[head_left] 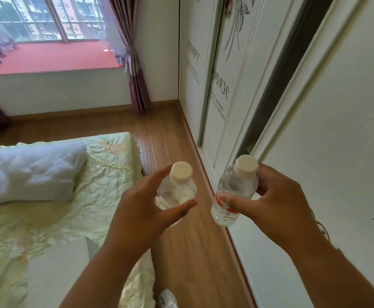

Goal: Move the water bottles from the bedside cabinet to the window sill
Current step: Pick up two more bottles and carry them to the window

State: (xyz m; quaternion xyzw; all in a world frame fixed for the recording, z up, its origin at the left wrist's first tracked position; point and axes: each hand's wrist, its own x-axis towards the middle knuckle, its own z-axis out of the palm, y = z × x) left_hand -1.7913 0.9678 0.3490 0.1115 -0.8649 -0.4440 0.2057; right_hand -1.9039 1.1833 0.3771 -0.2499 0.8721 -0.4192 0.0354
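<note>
Two hands, two water bottles, one in each. Left hand (141,210) curled round left bottle (177,192), thumb and fingers wrapping clear body, white cap up. Right hand (275,201) grips right bottle (232,196), thumb across red label, bottle tilted. Both bottles held in air above wooden floor (166,130), apart from each other. One bed (48,196) left of hands. One window sill (52,56), red-topped, far ahead of hands. One wardrobe (315,107) right of hands.
</note>
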